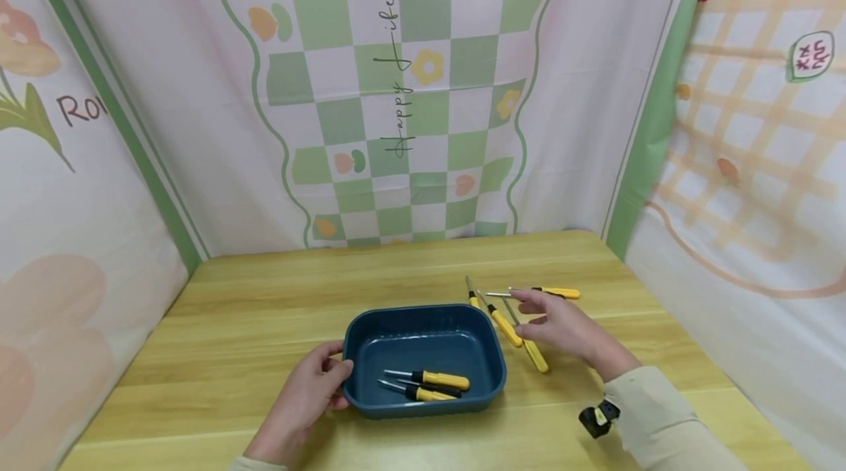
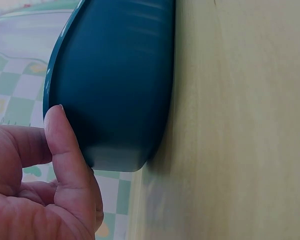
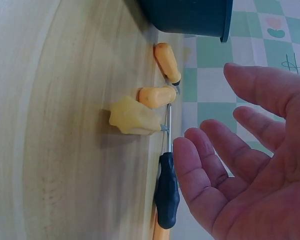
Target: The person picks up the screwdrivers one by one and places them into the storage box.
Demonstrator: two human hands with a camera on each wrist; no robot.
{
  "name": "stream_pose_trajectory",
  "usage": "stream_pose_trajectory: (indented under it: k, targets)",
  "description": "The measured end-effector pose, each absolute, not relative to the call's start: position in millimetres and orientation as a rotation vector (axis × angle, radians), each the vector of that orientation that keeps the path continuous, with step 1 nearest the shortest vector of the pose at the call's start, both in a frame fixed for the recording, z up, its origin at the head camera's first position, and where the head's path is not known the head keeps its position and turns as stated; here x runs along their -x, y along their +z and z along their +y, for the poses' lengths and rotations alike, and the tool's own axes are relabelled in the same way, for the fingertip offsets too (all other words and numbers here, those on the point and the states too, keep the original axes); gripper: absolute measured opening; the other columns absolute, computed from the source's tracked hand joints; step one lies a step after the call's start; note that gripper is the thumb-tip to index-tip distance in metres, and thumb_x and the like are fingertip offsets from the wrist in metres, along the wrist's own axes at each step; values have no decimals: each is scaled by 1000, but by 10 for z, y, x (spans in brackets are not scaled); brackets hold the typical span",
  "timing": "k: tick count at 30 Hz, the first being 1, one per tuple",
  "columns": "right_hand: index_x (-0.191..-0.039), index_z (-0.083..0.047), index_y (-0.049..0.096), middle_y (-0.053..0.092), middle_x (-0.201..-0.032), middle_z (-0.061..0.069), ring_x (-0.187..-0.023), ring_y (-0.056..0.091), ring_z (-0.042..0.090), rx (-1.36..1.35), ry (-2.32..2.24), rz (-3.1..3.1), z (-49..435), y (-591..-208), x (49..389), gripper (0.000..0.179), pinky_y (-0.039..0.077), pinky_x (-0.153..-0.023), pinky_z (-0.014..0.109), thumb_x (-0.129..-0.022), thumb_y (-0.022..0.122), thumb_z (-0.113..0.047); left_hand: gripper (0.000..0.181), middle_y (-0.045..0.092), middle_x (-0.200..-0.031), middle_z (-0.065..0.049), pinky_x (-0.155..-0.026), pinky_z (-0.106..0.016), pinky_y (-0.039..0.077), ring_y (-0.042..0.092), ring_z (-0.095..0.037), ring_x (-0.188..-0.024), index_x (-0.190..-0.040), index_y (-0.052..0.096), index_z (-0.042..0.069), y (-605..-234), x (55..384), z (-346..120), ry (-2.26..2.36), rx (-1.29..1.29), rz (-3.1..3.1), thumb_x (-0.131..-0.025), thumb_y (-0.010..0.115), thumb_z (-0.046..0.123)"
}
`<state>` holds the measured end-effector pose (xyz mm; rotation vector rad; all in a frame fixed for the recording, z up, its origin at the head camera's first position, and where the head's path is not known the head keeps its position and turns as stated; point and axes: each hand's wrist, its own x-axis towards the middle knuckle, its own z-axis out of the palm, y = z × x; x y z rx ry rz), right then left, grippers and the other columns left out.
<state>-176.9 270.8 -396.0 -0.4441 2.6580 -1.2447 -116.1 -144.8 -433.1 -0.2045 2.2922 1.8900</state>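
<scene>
My left hand point(image 1: 311, 386) grips the left end of a dark blue tray point(image 1: 423, 410), thumb at the rim and fingers against the outside. Inside the tray lie a yellow screwdriver point(image 1: 446, 380), another yellow screwdriver point(image 1: 429, 395) and a black-handled one between them. My right hand point(image 1: 558, 328) hovers over loose screwdrivers to the tray's right, fingers apart and holding nothing. Below it are a clear yellow screwdriver point(image 3: 135, 117) and a black-handled screwdriver point(image 3: 167, 192), the latter mostly hidden by the hand in the head view.
Beside the tray's right end lie a yellow-and-black screwdriver point(image 1: 505, 325) and another point(image 1: 473, 298) pointing away. Farther right is an orange-yellow screwdriver point(image 1: 560, 292). The wooden table point(image 1: 264, 302) meets patterned curtains point(image 1: 423, 126) at the back and sides.
</scene>
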Motion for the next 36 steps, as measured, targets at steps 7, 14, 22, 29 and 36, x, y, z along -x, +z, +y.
stream_pose_trajectory:
  k: [7, 14, 22, 29, 36]
  targets:
    - [-154, 3, 44, 54, -144, 35, -134, 54, 49, 385, -1212, 2666, 2718, -4006, 1767, 68, 58, -99, 51, -96, 75, -16, 47, 55, -102, -13, -56, -27, 58, 61, -20, -71, -147, 52, 0, -4341, 1161, -1446, 1907, 192, 2280, -103, 62, 11]
    - [-155, 2, 42, 56, -141, 33, -131, 56, 46, 281, -1158, 2662, 2725, -4031, 1757, 72, 57, -100, 52, -95, 76, -17, 47, 55, -104, -13, -56, -28, 58, 61, -20, -72, -148, 52, 1, -4334, 1162, -1455, 1890, 206, 2289, -104, 62, 13]
    - [-153, 7, 43, 61, -135, 32, -124, 61, 43, 273, -1086, 2697, 2728, -4052, 1761, 76, 59, -96, 50, -91, 80, -18, 47, 55, -106, -14, -59, -28, 60, 62, -21, -74, -149, 51, 2, -4315, 1161, -1450, 1869, 208, 2289, -104, 61, 13]
    - [-153, 5, 44, 64, -132, 29, -120, 63, 39, 229, -1012, 2710, 2734, -4077, 1761, 79, 58, -96, 52, -89, 82, -21, 47, 55, -106, -14, -59, -29, 60, 62, -21, -74, -149, 51, 2, -4309, 1157, -1448, 1865, 210, 2289, -104, 61, 13]
    - [-152, 6, 44, 66, -127, 28, -116, 65, 36, 225, -1022, 2692, 2741, -4120, 1758, 81, 59, -94, 51, -86, 85, -18, 46, 55, -106, -14, -60, -28, 59, 62, -21, -74, -148, 52, 3, -4312, 1145, -1447, 1869, 201, 2286, -105, 61, 13]
